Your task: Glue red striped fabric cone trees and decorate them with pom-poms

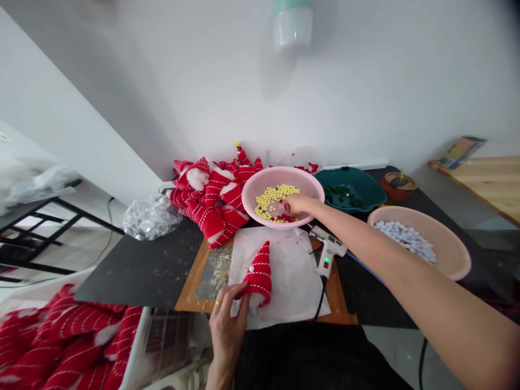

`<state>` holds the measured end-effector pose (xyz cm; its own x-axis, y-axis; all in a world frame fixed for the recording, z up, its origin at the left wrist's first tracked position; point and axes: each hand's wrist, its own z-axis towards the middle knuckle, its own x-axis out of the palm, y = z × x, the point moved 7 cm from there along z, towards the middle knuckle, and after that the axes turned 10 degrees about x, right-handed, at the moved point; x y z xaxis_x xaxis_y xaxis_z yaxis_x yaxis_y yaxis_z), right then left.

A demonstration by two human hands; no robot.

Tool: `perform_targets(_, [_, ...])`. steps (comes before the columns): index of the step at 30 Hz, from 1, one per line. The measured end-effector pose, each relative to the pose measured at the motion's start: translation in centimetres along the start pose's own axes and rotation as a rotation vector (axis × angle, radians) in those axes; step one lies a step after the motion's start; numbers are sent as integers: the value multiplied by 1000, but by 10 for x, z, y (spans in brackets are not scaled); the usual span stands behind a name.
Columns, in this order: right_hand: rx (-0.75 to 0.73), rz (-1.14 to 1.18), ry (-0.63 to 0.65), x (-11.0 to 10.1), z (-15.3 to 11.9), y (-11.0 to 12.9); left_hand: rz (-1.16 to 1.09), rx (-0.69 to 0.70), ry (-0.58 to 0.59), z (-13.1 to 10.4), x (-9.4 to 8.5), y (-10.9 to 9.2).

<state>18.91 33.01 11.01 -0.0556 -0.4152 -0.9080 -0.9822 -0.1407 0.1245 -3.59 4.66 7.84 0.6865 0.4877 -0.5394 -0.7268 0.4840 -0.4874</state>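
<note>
My left hand [229, 311], with a ring on one finger, pinches the lower left edge of a red knitted hat [260, 275] with white dashed stripes. A small white ball [251, 268] sits on the hat's left side. The hat lies on a white sheet [290, 271] at the front of the table. My right hand [297, 205] reaches into a pink colander [249, 197] that holds small yellow balls [270, 196] and red ones. Its fingertips are among the red pieces, and what they hold, if anything, is hidden. A hot glue gun [328, 250] lies under my right forearm.
Red striped hats [219, 200] are heaped at the back left, beside crumpled clear plastic [151, 218]. A green basin [376, 192], a plant pot [398, 188] and a pink bowl [450, 252] of white balls stand right. A white crate [136, 346] of red striped pieces is lower left.
</note>
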Motion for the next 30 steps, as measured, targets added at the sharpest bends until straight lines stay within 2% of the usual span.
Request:
perform_targets(4, [-105,204,-254,-33,-27,1,-9,-14,-7,3,-2,0])
perform_targets(6, [-182,301,-347,-36,-51,11,-11,-27,-12,4,-2,2])
perform_targets(9, [-377,462,-342,-14,-93,38,-13,-45,-16,4,-3,4])
perform_targets(11, [-562,680,-232,11,-118,57,-19,-53,-13,3,-3,5])
perform_targets(13, [-630,780,-143,37,-132,68,-25,-60,-10,3,-3,6])
perform_targets(15, [-600,832,-99,57,-137,72,-27,-66,-11,3,-3,7])
perform_targets(18, [-545,880,-72,73,-135,71,-25,-77,-17,4,-3,9])
perform_targets(30, [-553,777,-83,90,-136,80,-20,-94,-22,3,-1,12])
